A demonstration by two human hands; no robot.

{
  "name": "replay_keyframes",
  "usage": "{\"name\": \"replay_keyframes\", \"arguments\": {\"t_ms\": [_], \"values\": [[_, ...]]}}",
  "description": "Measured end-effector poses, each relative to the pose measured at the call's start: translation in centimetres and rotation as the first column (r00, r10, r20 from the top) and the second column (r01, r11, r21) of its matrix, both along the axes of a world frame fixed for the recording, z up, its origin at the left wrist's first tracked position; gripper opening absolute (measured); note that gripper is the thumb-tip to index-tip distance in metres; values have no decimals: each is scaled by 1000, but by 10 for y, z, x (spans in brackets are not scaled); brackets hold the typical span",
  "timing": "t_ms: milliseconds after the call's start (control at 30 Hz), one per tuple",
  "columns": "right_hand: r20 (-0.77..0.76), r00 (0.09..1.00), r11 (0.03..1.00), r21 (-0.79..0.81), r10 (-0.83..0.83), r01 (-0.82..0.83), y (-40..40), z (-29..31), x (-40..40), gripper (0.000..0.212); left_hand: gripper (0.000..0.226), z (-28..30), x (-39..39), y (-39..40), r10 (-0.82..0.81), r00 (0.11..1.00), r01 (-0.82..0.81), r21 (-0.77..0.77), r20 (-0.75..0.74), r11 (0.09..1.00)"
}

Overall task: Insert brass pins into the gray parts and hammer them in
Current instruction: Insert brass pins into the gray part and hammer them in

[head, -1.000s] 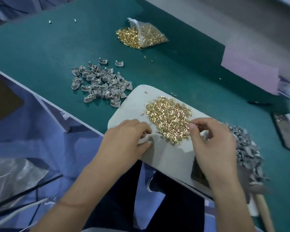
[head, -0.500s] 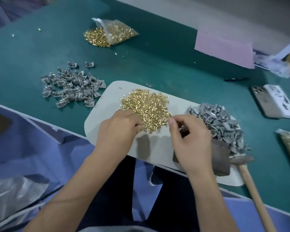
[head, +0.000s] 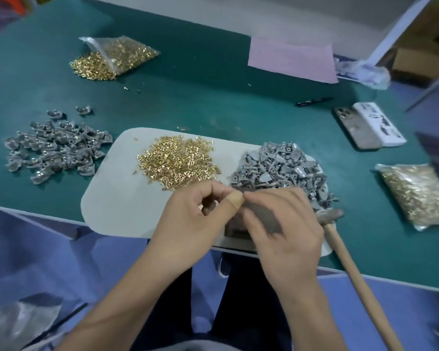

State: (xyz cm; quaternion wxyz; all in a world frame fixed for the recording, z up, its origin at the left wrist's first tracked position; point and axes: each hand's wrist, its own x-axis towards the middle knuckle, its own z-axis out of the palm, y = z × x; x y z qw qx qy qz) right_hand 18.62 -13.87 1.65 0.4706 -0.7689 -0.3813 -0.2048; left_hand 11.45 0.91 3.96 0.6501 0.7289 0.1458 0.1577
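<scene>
A pile of loose brass pins (head: 178, 162) lies on a pale grey board (head: 117, 198) at the table's front edge. Beside it on the board sits a heap of gray parts (head: 279, 168). My left hand (head: 195, 219) and right hand (head: 281, 224) meet fingertip to fingertip just below these piles, above a dark metal block (head: 261, 219). The left fingers are curled and pinch a small gray part, mostly hidden. The right fingertips pinch at the same spot; the item they hold is too small to make out. A wooden-handled hammer (head: 350, 262) lies right of the right hand.
A second pile of gray parts (head: 53, 150) lies on the green mat at left. An open bag spilling brass pins (head: 112, 59) is at the back, another bag of pins (head: 416, 193) at right. A phone (head: 357, 127), a pen (head: 312, 101) and pink paper (head: 289, 59) lie behind.
Both hands have left the brass pile and come together over the dark block. The camera view has swung right, bringing the gray heap and the hammer fully into sight.
</scene>
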Motion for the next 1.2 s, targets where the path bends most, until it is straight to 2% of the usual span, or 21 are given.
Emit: {"name": "replay_keyframes", "arguments": {"t_ms": [133, 200, 267, 333, 433, 600, 633, 700, 767, 867, 967, 1033, 1133, 1200], "values": [[15, 999, 999, 45, -30, 29, -15, -2, 0, 9, 17, 3, 7, -5, -172, 984, 162, -171, -45, 972], [-39, 995, 992, 88, -91, 94, -22, -4, 3, 8, 16, 3, 14, -6, -209, 977, 204, -84, -50, 975], [-102, 974, 968, 134, -200, 213, -30, -7, 4, 8, 12, 3, 24, -8, -179, 981, 185, 91, -72, 978], [-166, 945, 932, 184, -283, 312, -36, -11, 6, 8, 9, 6, 37, -9, -172, 981, 189, 244, -90, 951], [-238, 911, 901, 196, -338, 386, -45, -17, 10, 10, 7, 14, 60, -14, -219, 963, 263, 372, -156, 890], [-244, 856, 858, 134, -456, 496, -58, -23, 18, 13, 14, 19, 108, -34, -217, 954, 299, 623, -207, 723], [-208, 841, 842, 108, -500, 528, -59, -24, 20, 13, 17, 19, 119, -38, -212, 952, 306, 678, -220, 668], [-145, 809, 811, 63, -569, 582, -61, -28, 22, 12, 28, 17, 140, -45, -204, 946, 324, 801, -254, 503], [-131, 790, 793, 34, -599, 608, -64, -34, 23, 11, 43, 13, 156, -48, -223, 931, 352, 867, -288, 353], [-125, 762, 766, 22, -635, 642, -64, -42, 23, 10, 44, 9, 171, -54, -239, 909, 394, 892, -342, 220], [-92, 744, 746, 13, -662, 666, -61, -44, 26, 8, 42, 8, 181, -58, -220, 905, 402, 901, -364, 165], [-79, 739, 741, 5, -669, 671, -60, -44, 27, 7, 39, 9, 184, -58, -214, 905, 403, 901, -367, 159], [-87, 739, 742, -3, -668, 670, -61, -45, 27, 6, 20, 9, 185, -56, -203, 913, 386, 912, -355, 139], [-95, 738, 742, -4, -668, 671, -61, -45, 27, 6, 16, 9, 183, -55, -216, 918, 370, 916, -333, 157]]}}
